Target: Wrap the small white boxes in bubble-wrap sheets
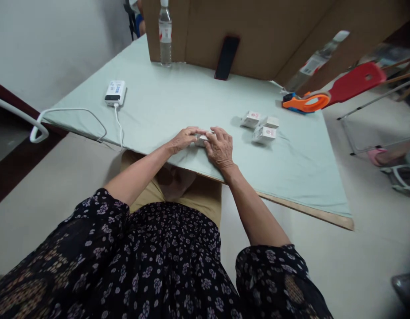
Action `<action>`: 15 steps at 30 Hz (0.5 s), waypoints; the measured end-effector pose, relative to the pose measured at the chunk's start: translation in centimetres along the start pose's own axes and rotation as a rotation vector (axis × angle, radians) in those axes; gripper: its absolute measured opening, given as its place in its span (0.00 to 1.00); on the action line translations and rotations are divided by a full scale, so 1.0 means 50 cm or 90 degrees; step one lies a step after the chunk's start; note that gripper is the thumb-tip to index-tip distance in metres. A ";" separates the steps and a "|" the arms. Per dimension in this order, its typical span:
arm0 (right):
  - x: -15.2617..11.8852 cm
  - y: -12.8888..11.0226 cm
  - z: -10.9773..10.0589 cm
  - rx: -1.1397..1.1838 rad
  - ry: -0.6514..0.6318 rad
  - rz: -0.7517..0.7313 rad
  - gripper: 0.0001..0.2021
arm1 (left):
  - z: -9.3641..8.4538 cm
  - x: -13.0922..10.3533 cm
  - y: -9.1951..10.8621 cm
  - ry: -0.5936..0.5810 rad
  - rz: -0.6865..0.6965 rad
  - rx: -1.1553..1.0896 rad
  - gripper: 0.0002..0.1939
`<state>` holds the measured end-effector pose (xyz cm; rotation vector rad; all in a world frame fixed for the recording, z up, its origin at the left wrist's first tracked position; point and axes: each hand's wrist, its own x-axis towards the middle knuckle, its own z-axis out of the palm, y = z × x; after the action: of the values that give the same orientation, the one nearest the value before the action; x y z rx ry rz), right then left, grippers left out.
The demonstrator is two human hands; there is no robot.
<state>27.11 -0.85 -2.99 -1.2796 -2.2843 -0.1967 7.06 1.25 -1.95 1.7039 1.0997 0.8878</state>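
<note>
Close to the table's front edge, a small white box (201, 141) lies between my two hands, largely covered by fingers. My left hand (186, 138) grips its left side, fingers bent over the top. On the other side my right hand (220, 147) curls round the box, thumb against its near face. Both hands rest low on the pale green cloth (151, 119). To the right stand similar small white boxes with red print: one at the back (251, 119), one in front (265, 134), and another behind that one (272, 122).
A white power bank (115, 92) with a cable lies at the left. A water bottle (165, 37) and a dark phone (227, 57) stand against the cardboard (254, 35). Farther right are a tilted bottle (316, 62), an orange tape dispenser (306, 103) and a red paddle-shaped piece (357, 82).
</note>
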 end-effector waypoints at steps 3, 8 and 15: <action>0.000 0.000 0.002 -0.002 -0.004 0.000 0.17 | -0.005 0.002 0.001 -0.015 -0.005 -0.010 0.31; 0.003 -0.001 0.006 0.002 0.000 0.013 0.17 | -0.003 0.008 -0.001 -0.043 0.008 -0.075 0.32; 0.003 -0.004 0.010 -0.020 0.003 0.028 0.17 | -0.007 0.012 -0.003 -0.075 -0.003 -0.140 0.34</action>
<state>26.69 -0.65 -3.31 -1.3434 -2.2553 -0.2206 6.93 1.93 -1.94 1.5497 0.8933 0.8615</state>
